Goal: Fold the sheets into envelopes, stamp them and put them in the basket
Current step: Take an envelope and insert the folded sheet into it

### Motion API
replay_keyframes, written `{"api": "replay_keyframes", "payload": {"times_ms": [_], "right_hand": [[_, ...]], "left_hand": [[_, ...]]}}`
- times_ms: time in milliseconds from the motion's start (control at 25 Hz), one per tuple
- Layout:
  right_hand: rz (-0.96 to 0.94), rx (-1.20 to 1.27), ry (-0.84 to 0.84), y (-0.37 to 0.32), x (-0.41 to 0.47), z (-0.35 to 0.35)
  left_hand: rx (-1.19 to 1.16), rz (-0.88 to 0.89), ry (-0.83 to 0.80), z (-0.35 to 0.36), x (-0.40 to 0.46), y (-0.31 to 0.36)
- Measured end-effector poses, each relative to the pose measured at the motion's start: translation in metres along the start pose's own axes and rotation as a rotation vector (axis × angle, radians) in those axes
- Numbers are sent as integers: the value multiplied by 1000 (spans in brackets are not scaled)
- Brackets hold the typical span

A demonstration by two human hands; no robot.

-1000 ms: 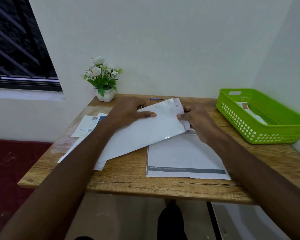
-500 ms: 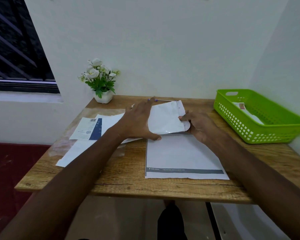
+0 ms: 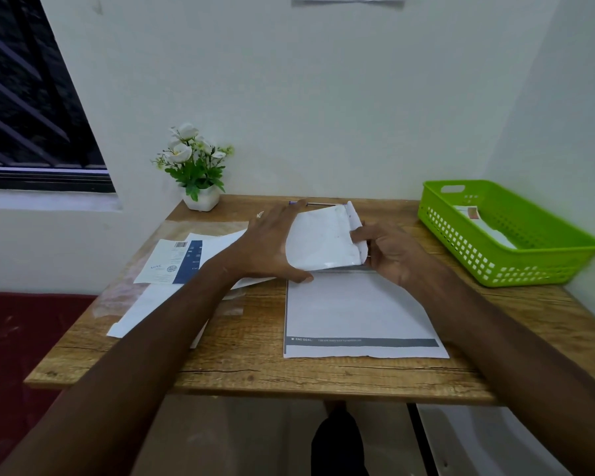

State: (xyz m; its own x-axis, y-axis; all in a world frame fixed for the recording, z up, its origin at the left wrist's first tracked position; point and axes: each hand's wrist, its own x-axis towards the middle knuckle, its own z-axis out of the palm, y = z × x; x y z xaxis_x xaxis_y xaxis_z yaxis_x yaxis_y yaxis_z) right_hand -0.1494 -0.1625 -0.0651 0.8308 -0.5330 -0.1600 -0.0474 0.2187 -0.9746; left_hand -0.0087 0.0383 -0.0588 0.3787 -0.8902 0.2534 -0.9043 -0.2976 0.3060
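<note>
Since a second ago the left hand has slid rightward along the folded sheet, which now lies shorter and doubled over, and more of the papers to its left shows.

Wooden counter stands against a pale wall, with a dark barred window at the far left. On its right end sits a green basket with latticed sides; inside it lies a white envelope with a small reddish stamp near its far end.

At the near middle of the counter lies a flat printed sheet with a grey band along its near edge. Left of it, partly under the left forearm, is a loose pile of white papers and a leaflet with a dark blue stripe and a barcode.

The folded sheet rests on the far edge of the printed sheet. The left hand lies spread flat with straight fingers, pressing down its left part, thumb at the near edge. The right hand pinches the sheet's right edge, a narrow flap, between thumb and fingertips.

A small white pot of white flowers stands at the far left corner, and a pen lies beyond the hands.
</note>
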Motion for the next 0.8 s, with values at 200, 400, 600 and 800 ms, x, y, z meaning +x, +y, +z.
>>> {"api": "replay_keyframes", "payload": {"times_ms": [200,400,600,800], "right_hand": [[-98,-93,-44,2,-3,-3],[-238,-300,102,4,-8,-1],[-460,-702,476,-2,-11,1],[-623,-958,521,-1,-12,3]], "left_hand": [[3,59,33,0,-2,4],[10,93,61,-1,-3,4],[51,86,59,-1,-3,4],[120,81,87,4,-3,9]]}}
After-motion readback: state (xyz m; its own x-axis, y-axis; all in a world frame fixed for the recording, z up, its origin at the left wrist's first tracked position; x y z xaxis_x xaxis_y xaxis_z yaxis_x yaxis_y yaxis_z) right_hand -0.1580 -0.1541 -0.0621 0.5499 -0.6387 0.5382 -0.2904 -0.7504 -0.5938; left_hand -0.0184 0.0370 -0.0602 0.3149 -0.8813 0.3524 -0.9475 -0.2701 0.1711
